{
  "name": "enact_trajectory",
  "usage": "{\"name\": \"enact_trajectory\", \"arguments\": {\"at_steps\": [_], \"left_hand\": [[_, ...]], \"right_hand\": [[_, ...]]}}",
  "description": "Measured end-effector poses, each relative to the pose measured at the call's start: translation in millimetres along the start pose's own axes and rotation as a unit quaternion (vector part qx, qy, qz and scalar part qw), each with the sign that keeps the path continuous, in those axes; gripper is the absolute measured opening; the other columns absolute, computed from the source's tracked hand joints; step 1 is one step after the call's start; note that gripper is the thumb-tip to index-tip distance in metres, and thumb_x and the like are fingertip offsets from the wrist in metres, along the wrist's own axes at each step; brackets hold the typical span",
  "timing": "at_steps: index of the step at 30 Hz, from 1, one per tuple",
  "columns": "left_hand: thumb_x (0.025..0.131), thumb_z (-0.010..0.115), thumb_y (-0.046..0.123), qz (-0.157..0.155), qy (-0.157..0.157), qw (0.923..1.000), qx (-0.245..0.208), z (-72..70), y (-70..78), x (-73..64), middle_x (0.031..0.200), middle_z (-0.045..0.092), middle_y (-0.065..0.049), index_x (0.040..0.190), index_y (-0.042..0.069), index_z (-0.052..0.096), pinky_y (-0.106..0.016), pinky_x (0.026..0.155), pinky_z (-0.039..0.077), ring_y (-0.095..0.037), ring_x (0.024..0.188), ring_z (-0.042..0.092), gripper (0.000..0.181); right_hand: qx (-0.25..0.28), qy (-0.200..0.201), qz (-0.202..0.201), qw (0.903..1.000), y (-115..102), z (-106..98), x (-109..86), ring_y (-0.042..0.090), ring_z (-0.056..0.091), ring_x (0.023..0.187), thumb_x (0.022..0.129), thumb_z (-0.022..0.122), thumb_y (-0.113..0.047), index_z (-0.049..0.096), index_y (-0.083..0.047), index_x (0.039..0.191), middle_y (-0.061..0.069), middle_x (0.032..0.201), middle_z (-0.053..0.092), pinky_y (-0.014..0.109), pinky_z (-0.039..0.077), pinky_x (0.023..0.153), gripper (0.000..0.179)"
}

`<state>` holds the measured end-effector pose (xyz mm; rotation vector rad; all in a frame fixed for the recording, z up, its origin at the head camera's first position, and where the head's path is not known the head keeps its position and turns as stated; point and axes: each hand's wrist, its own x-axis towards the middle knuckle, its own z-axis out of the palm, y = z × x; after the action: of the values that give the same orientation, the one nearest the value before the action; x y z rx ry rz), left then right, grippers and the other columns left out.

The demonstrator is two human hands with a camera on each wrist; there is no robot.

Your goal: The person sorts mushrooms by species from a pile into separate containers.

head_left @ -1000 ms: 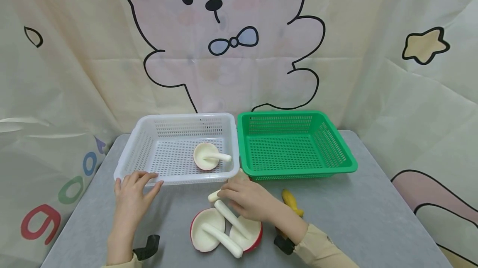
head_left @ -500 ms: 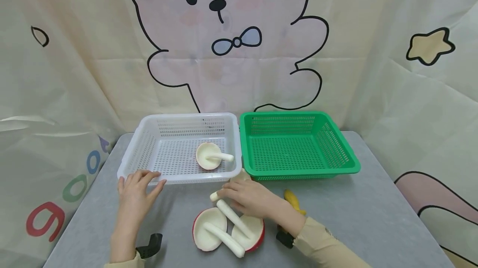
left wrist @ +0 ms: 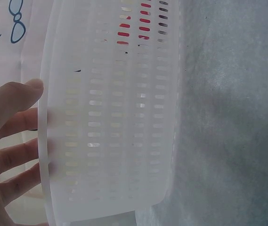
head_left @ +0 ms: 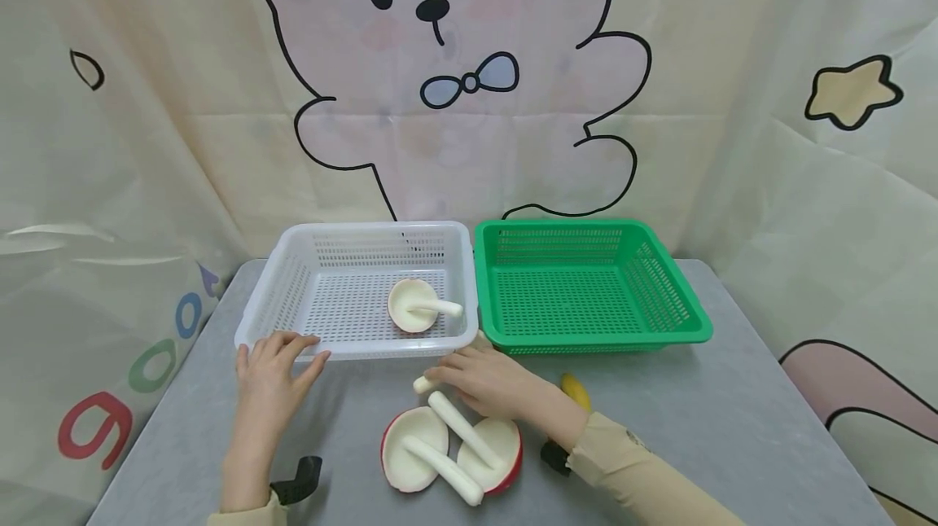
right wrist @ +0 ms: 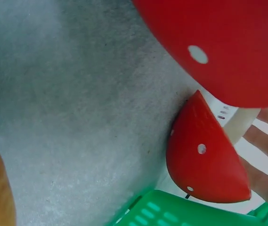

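Observation:
In the head view my left hand [head_left: 271,383] rests at the near rim of the white basket [head_left: 366,351]. Its fingers bend over the rim; the left wrist view shows fingertips behind the translucent wall and the thumb [left wrist: 28,94] on the edge. My right hand [head_left: 484,379] grips a toy mushroom by its pale stem [head_left: 423,384]; its red cap [right wrist: 204,155] shows in the right wrist view, mostly hidden from above. Just below that hand, two toy mushrooms [head_left: 414,449] [head_left: 498,461] lie cap-down with stems crossing. Another mushroom [head_left: 412,306] lies inside the white basket.
A green basket [head_left: 593,343] stands right of the white one, nearly touching it. Beside my right forearm lies a yellow banana-like item [head_left: 575,390], partly covered. The grey table [head_left: 703,436] extends right and forward, with a printed curtain [head_left: 696,62] behind.
The whole head view has shifted slightly, so everything appears farther right. My right forearm covers more of the yellow item, and less of the gripped mushroom shows. My left hand keeps its place at the rim.

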<state>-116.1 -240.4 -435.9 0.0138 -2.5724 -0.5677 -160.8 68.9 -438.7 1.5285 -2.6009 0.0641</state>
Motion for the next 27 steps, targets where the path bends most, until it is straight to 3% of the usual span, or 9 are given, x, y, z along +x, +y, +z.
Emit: {"name": "enact_trajectory", "arguments": {"at_steps": [9, 18, 27], "left_hand": [[0.075, 0.081, 0.019, 0.009, 0.006, 0.9999, -0.003, 2.1, -2.1, 0.0, 0.102, 0.063, -0.016, 0.098, 0.006, 0.071, -0.078, 0.101, 0.019, -0.039, 0.100, 0.054, 0.028], [0.076, 0.080, 0.019, -0.001, -0.001, 1.0000, -0.002, 0.2, -0.6, -0.3, 0.103, 0.063, -0.016, 0.099, 0.005, 0.071, -0.077, 0.102, 0.019, -0.039, 0.102, 0.052, 0.028], [0.076, 0.081, 0.019, -0.003, -0.002, 1.0000, -0.002, 0.9, -0.6, -0.6, 0.104, 0.063, -0.016, 0.099, 0.005, 0.071, -0.077, 0.103, 0.017, -0.039, 0.103, 0.052, 0.029]], "right_hand": [[-0.016, -0.019, -0.001, 0.9997, 0.7, 5.2, 3.2, 0.011, 0.059, 0.108, 0.093, 0.060, -0.013, 0.055, -0.032, 0.129, -0.012, 0.117, 0.063, 0.033, 0.043, 0.100, 0.041], [-0.034, 0.024, -0.019, 0.9989, 0.4, 11.9, 3.3, 0.009, 0.060, 0.099, 0.096, 0.057, -0.016, 0.062, -0.030, 0.118, -0.012, 0.104, 0.064, 0.031, 0.043, 0.094, 0.026], [-0.053, 0.040, -0.026, 0.9974, 1.1, 16.2, 1.1, 0.008, 0.057, 0.095, 0.096, 0.058, -0.022, 0.061, -0.033, 0.114, -0.014, 0.095, 0.061, 0.030, 0.042, 0.088, 0.022]]}}
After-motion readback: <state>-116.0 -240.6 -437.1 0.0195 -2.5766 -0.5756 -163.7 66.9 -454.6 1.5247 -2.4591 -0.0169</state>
